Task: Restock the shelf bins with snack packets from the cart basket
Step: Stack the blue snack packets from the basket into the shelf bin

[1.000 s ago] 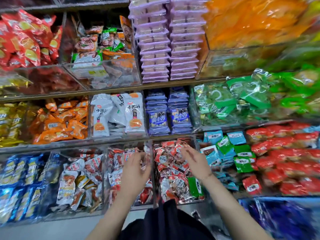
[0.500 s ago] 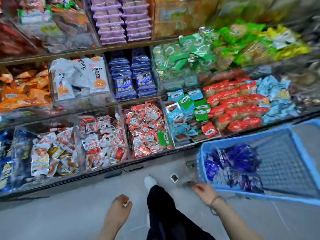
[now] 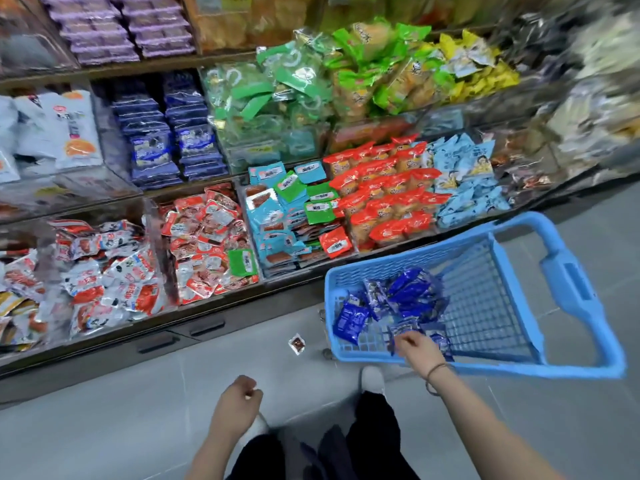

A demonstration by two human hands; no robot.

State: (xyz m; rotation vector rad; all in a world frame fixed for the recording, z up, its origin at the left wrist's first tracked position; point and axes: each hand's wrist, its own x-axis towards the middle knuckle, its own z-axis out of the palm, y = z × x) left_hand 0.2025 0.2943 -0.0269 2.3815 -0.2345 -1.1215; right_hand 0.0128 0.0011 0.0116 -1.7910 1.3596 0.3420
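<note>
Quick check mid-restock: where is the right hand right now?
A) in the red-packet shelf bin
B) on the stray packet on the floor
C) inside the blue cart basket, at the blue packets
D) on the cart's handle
C: the right hand is down inside the blue cart basket, its fingers at the blue packets, while the handle and the stray floor packet are untouched.

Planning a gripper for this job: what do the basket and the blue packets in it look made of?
Basket: seemingly moulded plastic, matte light blue, with grid mesh walls. Blue packets: likely thin plastic film, glossy, crinkled with bright highlights.
</note>
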